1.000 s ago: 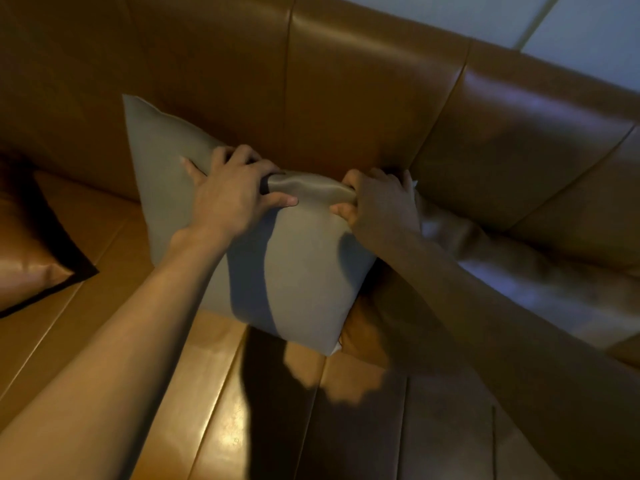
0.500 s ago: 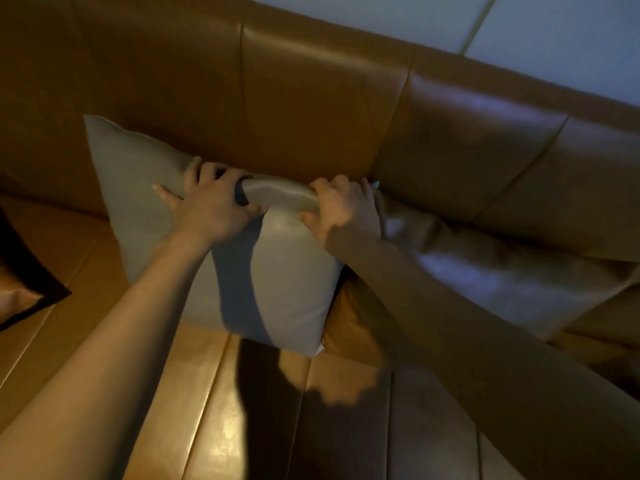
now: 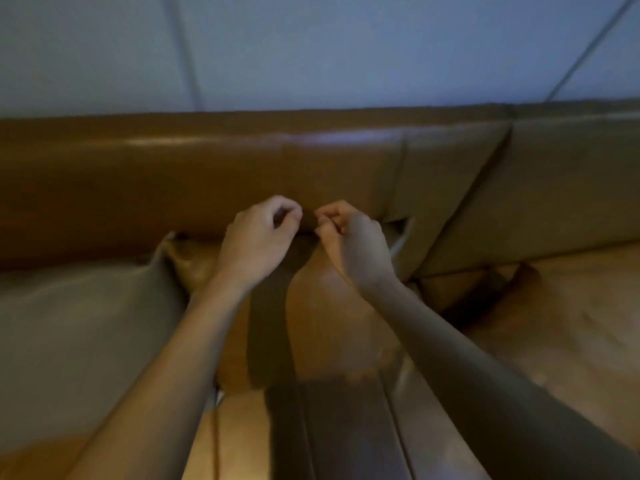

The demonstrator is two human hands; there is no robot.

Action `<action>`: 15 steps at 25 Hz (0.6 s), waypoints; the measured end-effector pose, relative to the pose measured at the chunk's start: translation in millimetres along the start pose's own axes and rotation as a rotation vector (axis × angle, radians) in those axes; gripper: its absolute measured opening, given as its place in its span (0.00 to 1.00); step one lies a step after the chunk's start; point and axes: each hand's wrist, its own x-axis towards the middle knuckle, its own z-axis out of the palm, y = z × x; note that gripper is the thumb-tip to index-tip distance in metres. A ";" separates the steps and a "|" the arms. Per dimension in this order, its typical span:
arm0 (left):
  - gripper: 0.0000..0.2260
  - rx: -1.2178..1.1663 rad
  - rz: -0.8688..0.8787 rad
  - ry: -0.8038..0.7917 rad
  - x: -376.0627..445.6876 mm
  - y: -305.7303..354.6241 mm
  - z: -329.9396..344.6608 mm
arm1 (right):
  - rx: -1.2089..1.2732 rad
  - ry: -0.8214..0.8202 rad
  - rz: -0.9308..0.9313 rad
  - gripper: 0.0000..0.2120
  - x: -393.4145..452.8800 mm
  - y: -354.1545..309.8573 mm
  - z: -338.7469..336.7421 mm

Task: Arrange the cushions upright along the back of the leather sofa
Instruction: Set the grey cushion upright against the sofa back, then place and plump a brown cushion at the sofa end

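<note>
Between the hands: top edge of a tan cushion [image 3: 332, 306], glossy leather, plump, upright against the sofa back [image 3: 207, 174]
Left hand [image 3: 258, 245]: pinching that edge
Right hand [image 3: 353, 244]: pinching it too
Left of grip: grey cushion [image 3: 86, 327], smooth, touching the tan one

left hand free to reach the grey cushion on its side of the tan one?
Probably yes: the grey cushion lies right beside the left hand with nothing between them, but that hand first has to release the tan cushion it pinches.

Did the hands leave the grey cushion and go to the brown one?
Yes. Left hand and right hand now pinch the brown cushion top edge against the sofa back; the grey cushion sits to their left, ungripped.
</note>
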 end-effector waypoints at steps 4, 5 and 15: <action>0.09 -0.009 0.084 -0.225 8.0 79.2 105.2 | -0.005 0.107 0.313 0.07 -32.0 115.8 -110.6; 0.08 -0.030 0.088 -0.293 7.0 96.7 135.6 | -0.017 0.120 0.380 0.08 -43.7 148.9 -135.2; 0.09 -0.040 -0.231 -0.871 -15.1 128.7 394.1 | -0.157 0.081 0.827 0.12 -126.0 391.2 -221.6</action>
